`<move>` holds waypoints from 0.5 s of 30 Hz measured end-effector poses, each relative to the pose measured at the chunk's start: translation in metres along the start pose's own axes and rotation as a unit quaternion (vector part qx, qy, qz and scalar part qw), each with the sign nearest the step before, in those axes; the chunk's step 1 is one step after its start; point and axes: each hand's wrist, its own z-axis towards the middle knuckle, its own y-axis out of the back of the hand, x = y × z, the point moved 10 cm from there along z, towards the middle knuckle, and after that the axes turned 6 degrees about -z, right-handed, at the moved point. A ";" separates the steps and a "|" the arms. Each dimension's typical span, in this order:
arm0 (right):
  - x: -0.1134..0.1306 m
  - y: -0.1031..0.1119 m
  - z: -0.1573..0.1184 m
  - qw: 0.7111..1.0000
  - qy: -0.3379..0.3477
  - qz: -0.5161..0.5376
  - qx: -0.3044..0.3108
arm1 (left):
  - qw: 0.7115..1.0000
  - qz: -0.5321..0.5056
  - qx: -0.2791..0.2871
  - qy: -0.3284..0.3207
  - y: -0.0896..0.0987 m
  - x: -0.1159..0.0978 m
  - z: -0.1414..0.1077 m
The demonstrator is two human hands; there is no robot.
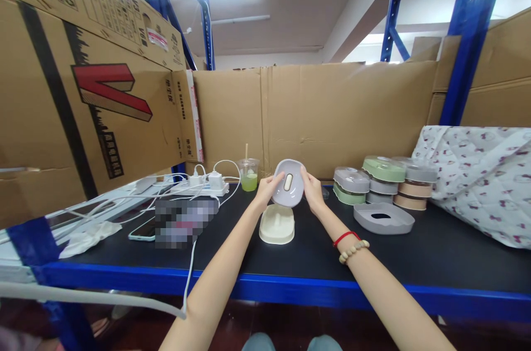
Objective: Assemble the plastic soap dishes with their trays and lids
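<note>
Both my hands hold up a shallow grey-purple dish with a cream oval piece at its centre. My left hand (266, 190) grips the left edge of the grey-purple dish (294, 189), its thumb over the inside near the cream piece (287, 182). On the opposite edge, my right hand (311, 189) has its fingers closed round the rim. Just below, on the black table top, sits a cream dish (277, 232) with a raised middle. A grey tray (384, 222) with a dark oval opening lies to the right.
Stacked round containers (381, 187) stand at the right, beside a patterned cloth (477, 185). A cup (249, 176) with green drink is behind my left hand. Phone (142, 230), power strip (199, 187), cables and a crumpled tissue (92, 236) lie left. Cardboard (332, 118) walls the back.
</note>
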 end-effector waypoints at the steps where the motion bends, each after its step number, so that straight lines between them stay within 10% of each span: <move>1: -0.003 0.003 0.001 0.999 -0.001 -0.044 -0.006 | 1.000 -0.009 -0.021 0.000 0.005 0.001 0.002; 8: -0.024 0.012 0.008 0.904 0.042 -0.423 0.051 | 0.981 -0.154 -0.104 0.054 0.020 0.013 0.003; 15: -0.026 -0.010 0.000 0.867 0.092 -0.461 0.164 | 0.975 -0.164 -0.104 0.112 0.019 0.027 0.003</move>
